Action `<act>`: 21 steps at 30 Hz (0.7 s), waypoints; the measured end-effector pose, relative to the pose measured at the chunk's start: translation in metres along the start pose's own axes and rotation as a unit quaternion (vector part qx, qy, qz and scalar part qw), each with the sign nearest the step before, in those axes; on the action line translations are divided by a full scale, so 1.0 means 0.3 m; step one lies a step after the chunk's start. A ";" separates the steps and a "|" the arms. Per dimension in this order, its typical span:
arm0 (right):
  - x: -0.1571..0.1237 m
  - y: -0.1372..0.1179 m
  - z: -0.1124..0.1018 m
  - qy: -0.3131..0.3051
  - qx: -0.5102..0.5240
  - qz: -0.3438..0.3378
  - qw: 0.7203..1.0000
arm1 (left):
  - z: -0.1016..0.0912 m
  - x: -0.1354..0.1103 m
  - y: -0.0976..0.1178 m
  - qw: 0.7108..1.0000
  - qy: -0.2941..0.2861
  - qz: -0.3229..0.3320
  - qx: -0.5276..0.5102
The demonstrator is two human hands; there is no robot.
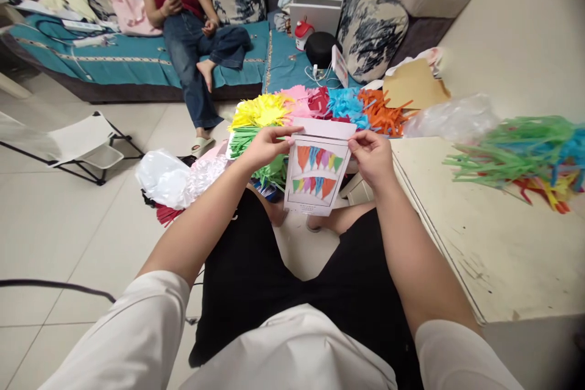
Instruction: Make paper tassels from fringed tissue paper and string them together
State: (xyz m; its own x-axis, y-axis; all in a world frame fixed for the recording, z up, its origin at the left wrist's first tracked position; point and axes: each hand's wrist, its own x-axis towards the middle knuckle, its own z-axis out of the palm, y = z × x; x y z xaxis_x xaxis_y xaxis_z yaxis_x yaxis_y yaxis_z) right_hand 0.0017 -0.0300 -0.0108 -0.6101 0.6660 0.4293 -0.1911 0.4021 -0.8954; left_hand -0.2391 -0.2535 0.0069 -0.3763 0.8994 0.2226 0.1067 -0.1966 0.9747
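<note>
Between my two hands is a white card (313, 178) printed with two rows of colourful tassels, its top flap folded back along a crease. My left hand (273, 145) pinches its upper left corner. At the upper right corner, my right hand (372, 155) grips it between thumb and fingers. Just beyond the card lie bundles of fringed paper tassels: yellow (260, 111), pink (297, 102), blue (346, 103) and orange (382, 111). Green fringes (244, 141) show beside my left hand. Whatever lies directly behind the card is hidden.
A pale table (493, 244) on my right bears more multicoloured tassels (525, 155), a clear plastic bag (452, 119) and brown paper (415, 84). White plastic bags (167, 177) sit at left. A person (187, 30) holding a phone sits on the teal sofa (132, 67). A folding stool (82, 137) stands left.
</note>
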 end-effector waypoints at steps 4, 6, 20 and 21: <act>-0.004 -0.011 0.000 -0.002 -0.010 -0.021 1.000 | 0.012 -0.002 0.014 0.997 0.047 0.043 0.049; -0.005 -0.017 -0.006 -0.013 -0.005 -0.016 1.000 | 0.016 -0.006 0.024 0.995 0.046 0.058 0.068; -0.016 -0.082 -0.032 -0.043 -0.075 -0.037 0.996 | 0.034 -0.017 0.064 0.995 0.021 0.029 0.088; -0.017 -0.087 -0.031 -0.043 -0.080 -0.045 0.995 | 0.033 -0.017 0.065 0.995 0.023 0.029 0.088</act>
State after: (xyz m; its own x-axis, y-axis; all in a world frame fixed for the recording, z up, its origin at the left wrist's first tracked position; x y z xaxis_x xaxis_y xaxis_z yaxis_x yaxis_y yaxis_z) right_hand 0.0171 -0.0380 0.0115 -0.6615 0.5690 0.4885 -0.1272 0.5569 -0.8208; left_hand -0.2259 -0.2579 0.0245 -0.4065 0.8685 0.2837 0.2885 -0.1726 0.9418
